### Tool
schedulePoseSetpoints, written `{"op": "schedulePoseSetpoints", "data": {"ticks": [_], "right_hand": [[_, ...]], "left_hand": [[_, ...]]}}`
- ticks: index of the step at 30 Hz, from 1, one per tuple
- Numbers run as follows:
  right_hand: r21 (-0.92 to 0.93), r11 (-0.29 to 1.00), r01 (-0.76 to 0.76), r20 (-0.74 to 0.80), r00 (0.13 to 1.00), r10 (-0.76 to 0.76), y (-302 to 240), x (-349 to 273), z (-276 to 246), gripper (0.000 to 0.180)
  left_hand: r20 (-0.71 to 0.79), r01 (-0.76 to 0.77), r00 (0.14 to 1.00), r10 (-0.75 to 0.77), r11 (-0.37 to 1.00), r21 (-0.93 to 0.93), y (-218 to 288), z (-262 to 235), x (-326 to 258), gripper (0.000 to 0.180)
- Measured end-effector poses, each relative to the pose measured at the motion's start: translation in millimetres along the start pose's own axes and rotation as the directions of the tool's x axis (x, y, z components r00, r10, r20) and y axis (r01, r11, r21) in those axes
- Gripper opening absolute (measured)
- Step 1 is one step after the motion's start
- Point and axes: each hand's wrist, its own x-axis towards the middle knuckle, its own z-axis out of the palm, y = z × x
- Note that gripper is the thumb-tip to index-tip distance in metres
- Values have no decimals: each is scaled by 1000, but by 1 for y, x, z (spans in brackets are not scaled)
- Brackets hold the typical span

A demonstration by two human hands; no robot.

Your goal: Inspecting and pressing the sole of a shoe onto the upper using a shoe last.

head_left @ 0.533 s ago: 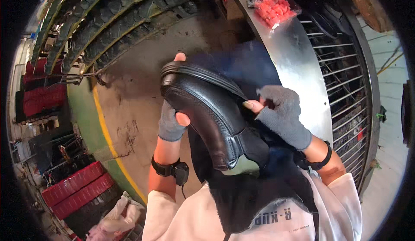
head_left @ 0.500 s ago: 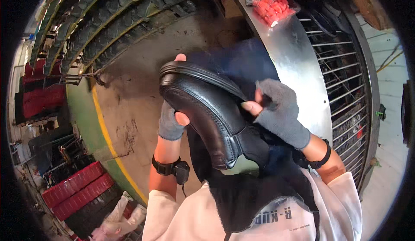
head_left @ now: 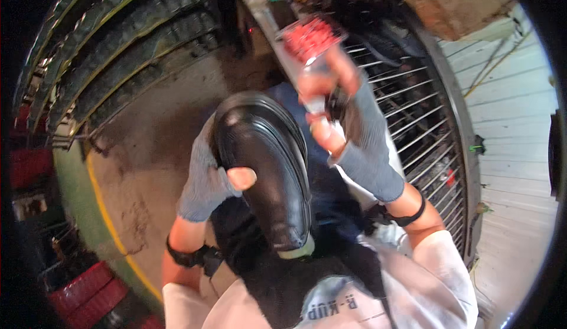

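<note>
Brown floor is spreading left of centre. Black shoe is sitting mid-frame, seemingly already fitted over green last; remaining work isn't showing. Left hand is gripping it; right hand, blurring, is half-curling upper right of it, contents unclear.

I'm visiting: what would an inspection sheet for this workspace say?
Surface: metal bench, mostly hidden, beside a barred rack.
Job's things: black shoe; clear bag of red pieces.
Clutter: dark items near the bars, too blurred to name.
Grip: left hand holds the shoe; right hand, blurred, by the bag, contact unclear.
Cables: thin yellow cord-like line on the white wall.
Surroundings: tiered racks, upper left; yellow floor line; red panels, lower left.
</note>
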Motion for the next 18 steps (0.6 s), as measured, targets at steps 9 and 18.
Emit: {"op": "schedulePoseSetpoints", "data": {"ticks": [9, 18], "right_hand": [[-189, 967, 173, 265, 957, -119, -32, 28, -8, 36], [-269, 957, -108, -106, 991, 82, 17, -46, 21, 109]], "left_hand": [[84, 115, 979, -184, 850, 515, 49, 56, 12, 94], [-439, 104, 877, 196, 814, 572, 68, 75, 18, 74]]}}
